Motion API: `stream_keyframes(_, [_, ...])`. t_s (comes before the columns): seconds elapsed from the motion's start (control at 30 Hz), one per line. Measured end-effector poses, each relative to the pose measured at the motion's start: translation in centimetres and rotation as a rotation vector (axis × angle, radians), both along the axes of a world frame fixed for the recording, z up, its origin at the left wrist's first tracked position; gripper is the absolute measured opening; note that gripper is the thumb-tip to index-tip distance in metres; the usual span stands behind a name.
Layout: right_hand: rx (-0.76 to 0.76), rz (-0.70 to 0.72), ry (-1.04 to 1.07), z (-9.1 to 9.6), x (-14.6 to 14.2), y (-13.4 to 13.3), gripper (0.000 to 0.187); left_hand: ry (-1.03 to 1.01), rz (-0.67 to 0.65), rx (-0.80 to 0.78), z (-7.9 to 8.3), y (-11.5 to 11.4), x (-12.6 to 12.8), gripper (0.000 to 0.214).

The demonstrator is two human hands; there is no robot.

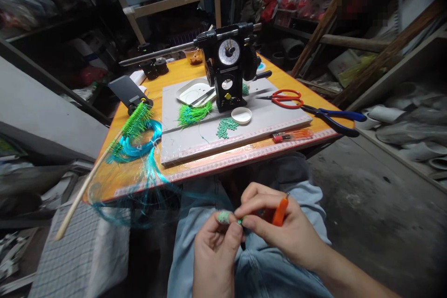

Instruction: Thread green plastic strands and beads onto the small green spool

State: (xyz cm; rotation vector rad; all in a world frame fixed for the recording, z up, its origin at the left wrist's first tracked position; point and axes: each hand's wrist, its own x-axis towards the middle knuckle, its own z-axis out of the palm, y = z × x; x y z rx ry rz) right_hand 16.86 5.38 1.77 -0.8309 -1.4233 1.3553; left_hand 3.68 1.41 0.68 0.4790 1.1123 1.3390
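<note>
Above my lap, my left hand (217, 244) is closed in a pinch on a small green bead (240, 221). A pale, green-speckled wrap covers one of its fingertips. My right hand (284, 228) meets it there, thumb and fingertips pinched together at the bead. An orange-handled tool (280, 211) is tucked in the right hand; its kind cannot be made out. On the grey board (258, 128) in front lie loose green beads (226, 127), a white round lid (241, 115) and a bundle of green strands (193, 114).
A black hand-crank winding machine (228, 67) with a dial stands on the board. Nearby lie red-handled scissors (286, 98), blue-handled pliers (335, 116) and a utility knife (291, 136). Blue line (139, 149) hangs off the table's left edge, beside a wooden stick (80, 195).
</note>
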Motion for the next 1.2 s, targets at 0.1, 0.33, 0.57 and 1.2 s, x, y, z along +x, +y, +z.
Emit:
stream_keyframes(0.1, [0.018,-0.020,-0.028,0.2,-0.1,0.0,0.009,-0.018,0.024,0.020,0.3,0.1,0.2,0.022])
stream_keyframes(0.33, [-0.274,0.084,0.231,0.1,0.2,0.0,0.010,0.266,0.012,0.084,0.0,0.3,-0.2,0.012])
stream_keyframes(0.57, [-0.500,0.206,0.218,-0.4,0.7,-0.3,0.012,0.274,0.086,0.091,-0.4,0.7,-1.5,0.009])
stream_keyframes(1.2, [-0.538,0.161,0.117,-0.1,-0.5,-0.5,0.025,0.035,0.117,0.013,1.0,0.6,-1.3,0.032])
